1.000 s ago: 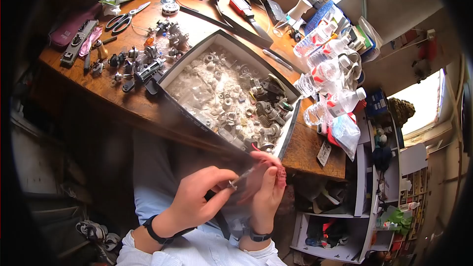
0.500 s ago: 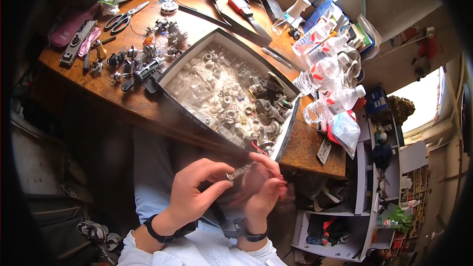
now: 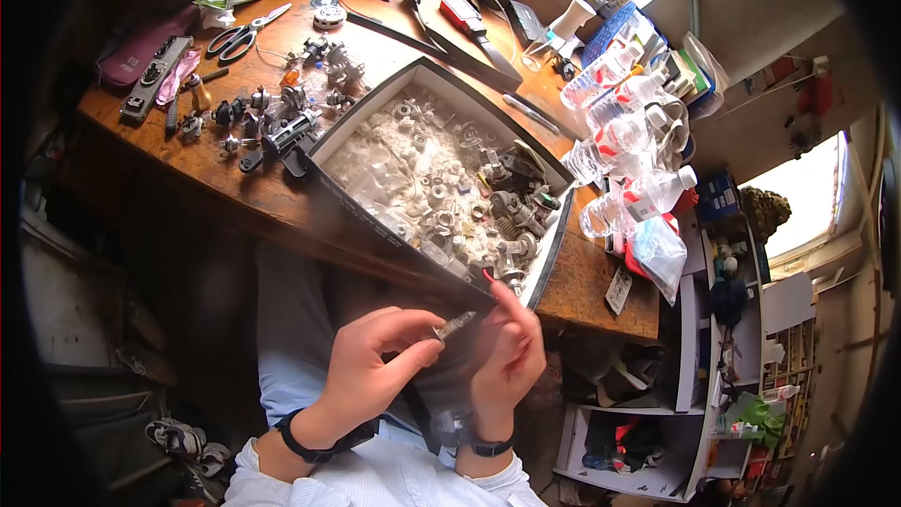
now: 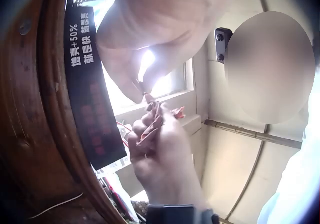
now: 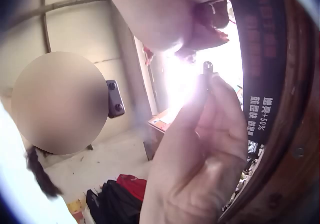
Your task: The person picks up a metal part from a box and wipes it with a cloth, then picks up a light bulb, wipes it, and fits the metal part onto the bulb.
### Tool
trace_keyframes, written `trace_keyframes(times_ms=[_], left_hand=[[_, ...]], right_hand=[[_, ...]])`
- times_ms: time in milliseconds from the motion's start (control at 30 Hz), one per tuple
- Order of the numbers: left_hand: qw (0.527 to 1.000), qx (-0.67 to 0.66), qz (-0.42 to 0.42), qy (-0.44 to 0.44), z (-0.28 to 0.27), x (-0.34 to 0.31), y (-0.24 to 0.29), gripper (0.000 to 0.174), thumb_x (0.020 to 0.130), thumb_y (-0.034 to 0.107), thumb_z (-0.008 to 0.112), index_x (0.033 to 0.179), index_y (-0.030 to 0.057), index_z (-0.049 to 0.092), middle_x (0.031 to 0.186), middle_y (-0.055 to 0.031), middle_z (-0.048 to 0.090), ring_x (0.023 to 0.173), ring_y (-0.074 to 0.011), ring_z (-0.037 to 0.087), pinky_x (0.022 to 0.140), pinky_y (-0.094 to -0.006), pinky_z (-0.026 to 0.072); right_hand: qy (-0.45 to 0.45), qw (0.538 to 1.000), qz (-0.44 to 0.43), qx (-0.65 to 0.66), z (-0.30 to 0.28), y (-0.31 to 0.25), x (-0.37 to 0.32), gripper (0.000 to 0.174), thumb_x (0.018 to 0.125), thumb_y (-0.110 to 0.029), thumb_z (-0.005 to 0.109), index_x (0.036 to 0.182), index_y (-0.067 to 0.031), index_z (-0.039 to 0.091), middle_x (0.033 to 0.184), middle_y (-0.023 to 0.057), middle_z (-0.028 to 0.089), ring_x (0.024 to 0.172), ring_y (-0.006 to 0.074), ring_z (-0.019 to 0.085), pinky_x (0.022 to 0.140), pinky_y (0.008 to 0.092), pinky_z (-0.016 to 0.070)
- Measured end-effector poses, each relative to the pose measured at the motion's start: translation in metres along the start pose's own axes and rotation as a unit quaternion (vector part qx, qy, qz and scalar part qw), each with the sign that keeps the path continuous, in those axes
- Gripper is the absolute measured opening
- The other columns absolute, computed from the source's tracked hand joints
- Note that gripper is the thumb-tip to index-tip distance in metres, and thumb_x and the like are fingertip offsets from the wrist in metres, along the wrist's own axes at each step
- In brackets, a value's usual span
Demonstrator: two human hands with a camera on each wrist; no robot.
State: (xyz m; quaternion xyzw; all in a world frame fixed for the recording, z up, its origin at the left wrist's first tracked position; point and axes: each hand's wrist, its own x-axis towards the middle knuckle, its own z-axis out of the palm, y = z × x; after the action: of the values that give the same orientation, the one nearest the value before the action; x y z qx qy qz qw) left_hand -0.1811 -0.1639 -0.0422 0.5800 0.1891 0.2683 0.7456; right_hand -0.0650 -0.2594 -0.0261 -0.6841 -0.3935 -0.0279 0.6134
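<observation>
Between thumb and fingertips, my left hand pinches a small glass bulb by its metal base, the glass end pointing at my other hand. In the right wrist view the glass tip stands up from the fingers. My right hand holds a crumpled reddish cloth in its curled fingers, with the index finger raised in the head view. A small gap lies between bulb and cloth. Both hands are over my lap, just in front of a dark shallow box full of old bulbs and fittings.
Loose bulbs and metal fittings lie left of the box, with scissors and a power strip behind. Several plastic bottles line its right side. The wooden table's front edge runs before my knees; shelves stand at right.
The cloth was spread around the bulb's glass end; now it is bunched in my right hand and the bulb is uncovered. My left hand keeps its pinch and has barely moved.
</observation>
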Motion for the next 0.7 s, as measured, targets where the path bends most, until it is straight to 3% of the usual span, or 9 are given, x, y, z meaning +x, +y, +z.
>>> trace_keyframes(times_ms=[67,100,167,200,300,333,433,467,700], left_hand=[[0.999,0.030,0.024,0.011,0.004,0.001,0.003,0.021,0.083,-0.007,0.065,0.103,-0.0066,0.066,0.092,-0.0084,0.063,0.076,-0.0131,0.067,0.067,-0.0226,0.0551],[0.997,0.060,0.045,0.023,0.005,0.001,0.004,0.021,0.082,-0.008,0.065,0.102,-0.0063,0.066,0.091,-0.0090,0.063,0.076,-0.0136,0.068,0.067,-0.0221,0.0552],[0.995,0.081,0.054,0.011,0.000,0.000,0.003,0.021,0.080,-0.009,0.066,0.101,-0.0060,0.067,0.090,-0.0096,0.064,0.077,-0.0140,0.068,0.067,-0.0219,0.0553],[0.992,0.104,0.066,0.003,-0.003,0.001,0.003,0.021,0.079,-0.009,0.067,0.100,-0.0057,0.068,0.089,-0.0101,0.064,0.077,-0.0143,0.068,0.066,-0.0217,0.0554],[0.996,0.070,0.061,0.000,0.000,-0.005,0.011,0.022,0.077,-0.010,0.068,0.099,-0.0051,0.068,0.088,-0.0101,0.064,0.076,-0.0148,0.068,0.067,-0.0215,0.0552],[0.997,0.057,0.057,0.002,0.001,-0.004,0.010,0.023,0.078,-0.009,0.068,0.100,-0.0047,0.068,0.087,-0.0089,0.064,0.077,-0.0138,0.068,0.067,-0.0215,0.0552],[0.999,0.038,0.031,0.017,0.004,0.000,0.008,0.023,0.079,-0.008,0.068,0.101,-0.0048,0.068,0.087,-0.0077,0.063,0.077,-0.0130,0.068,0.067,-0.0215,0.0552],[0.999,0.036,0.030,0.016,0.004,0.000,0.008,0.023,0.079,-0.008,0.068,0.101,-0.0048,0.068,0.087,-0.0077,0.063,0.077,-0.0130,0.068,0.067,-0.0215,0.0552],[0.999,0.024,0.013,0.020,0.004,-0.002,0.003,0.022,0.080,-0.005,0.068,0.102,-0.0052,0.068,0.087,-0.0078,0.064,0.077,-0.0125,0.068,0.068,-0.0214,0.0549]], right_hand=[[-0.095,0.991,-0.007,0.090,-0.001,0.009,-0.016,0.035,0.093,0.004,0.045,0.123,-0.0020,0.063,0.077,0.0004,0.060,0.055,0.0042,0.047,0.052,0.0182,0.0401],[-0.130,0.988,-0.043,-0.068,0.001,-0.004,-0.006,0.045,0.086,0.011,0.045,0.124,-0.0049,0.064,0.079,0.0031,0.063,0.057,0.0047,0.052,0.052,0.0192,0.0439],[-0.072,0.993,0.060,-0.075,0.002,0.000,-0.007,0.050,0.083,0.014,0.045,0.125,-0.0065,0.063,0.081,0.0054,0.064,0.063,0.0051,0.058,0.056,0.0194,0.0470],[-0.012,0.993,0.048,-0.106,0.002,0.002,-0.004,0.051,0.083,0.015,0.043,0.124,-0.0061,0.064,0.083,0.0061,0.064,0.063,0.0047,0.058,0.058,0.0183,0.0475],[0.039,0.996,0.081,-0.010,-0.005,0.003,0.005,0.030,0.096,-0.003,0.047,0.122,-0.0010,0.063,0.084,0.0013,0.061,0.065,0.0038,0.051,0.057,0.0175,0.0407],[0.039,0.996,0.078,-0.008,-0.006,0.002,0.004,0.031,0.099,-0.020,0.054,0.121,0.0025,0.057,0.086,0.0014,0.059,0.071,0.0039,0.050,0.060,0.0169,0.0376],[0.062,0.992,0.079,0.077,-0.001,0.001,-0.003,0.038,0.096,-0.029,0.060,0.117,0.0013,0.050,0.089,0.0026,0.057,0.075,0.0045,0.051,0.065,0.0171,0.0392],[0.069,0.988,0.100,0.100,-0.002,0.005,-0.006,0.038,0.095,-0.029,0.062,0.112,-0.0013,0.043,0.092,0.0038,0.055,0.077,0.0062,0.053,0.068,0.0175,0.0404],[0.072,0.990,0.095,0.073,-0.008,0.003,-0.010,0.038,0.094,-0.029,0.063,0.111,-0.0009,0.045,0.092,0.0054,0.057,0.076,0.0084,0.055,0.068,0.0203,0.0444]])
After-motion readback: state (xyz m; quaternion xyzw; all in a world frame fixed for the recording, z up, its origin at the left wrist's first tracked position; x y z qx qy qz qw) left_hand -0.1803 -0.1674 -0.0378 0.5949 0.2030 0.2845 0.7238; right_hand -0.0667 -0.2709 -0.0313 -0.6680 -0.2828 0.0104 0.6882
